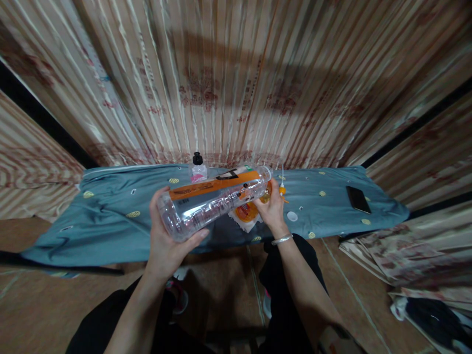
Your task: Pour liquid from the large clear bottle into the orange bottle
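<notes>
A large clear plastic bottle [217, 196] with an orange and grey label lies tilted in the air, its open mouth to the right and slightly raised. My left hand [167, 241] is wrapped round its base end. Under the bottle's mouth, my right hand [271, 209] closes round the neck of an orange bottle [246, 212]. The orange bottle's body rests on a white tissue [249, 226] and is partly hidden by the clear bottle. Beside my right hand lies an orange pump top [282, 190] with a clear tube. A round white cap [292, 216] lies close by.
A blue-grey cloth with yellow prints covers the table [110, 216]. A small clear bottle with a black cap [198, 164] stands behind the left side of the large bottle. A black phone [357, 199] lies at the right. Striped curtains [228, 88] hang along the back.
</notes>
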{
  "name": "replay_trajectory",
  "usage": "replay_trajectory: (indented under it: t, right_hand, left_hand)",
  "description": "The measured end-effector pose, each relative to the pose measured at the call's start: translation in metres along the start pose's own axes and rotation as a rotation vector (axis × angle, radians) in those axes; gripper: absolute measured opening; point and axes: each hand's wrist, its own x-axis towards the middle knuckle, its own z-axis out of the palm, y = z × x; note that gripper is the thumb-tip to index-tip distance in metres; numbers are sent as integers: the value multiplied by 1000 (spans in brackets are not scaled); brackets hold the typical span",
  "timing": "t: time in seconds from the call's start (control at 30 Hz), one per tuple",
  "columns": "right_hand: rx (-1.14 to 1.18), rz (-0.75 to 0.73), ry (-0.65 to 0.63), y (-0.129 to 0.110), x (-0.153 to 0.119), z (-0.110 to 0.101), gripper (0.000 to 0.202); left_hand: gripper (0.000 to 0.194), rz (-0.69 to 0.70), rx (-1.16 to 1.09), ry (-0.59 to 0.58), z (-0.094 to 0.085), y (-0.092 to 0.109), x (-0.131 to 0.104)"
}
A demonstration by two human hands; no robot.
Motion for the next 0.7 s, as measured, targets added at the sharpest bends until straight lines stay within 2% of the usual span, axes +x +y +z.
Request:
replay_trajectory:
  t: [0.4,0.7]
  right_hand:
    - [-8,-9,-1,1,0,0,77]
    - [-11,-23,18,0,0,0,70]
  left_hand:
    - [103,-10,-32,20,2,1,0]
    - [104,-1,-12,2,1,0,0]
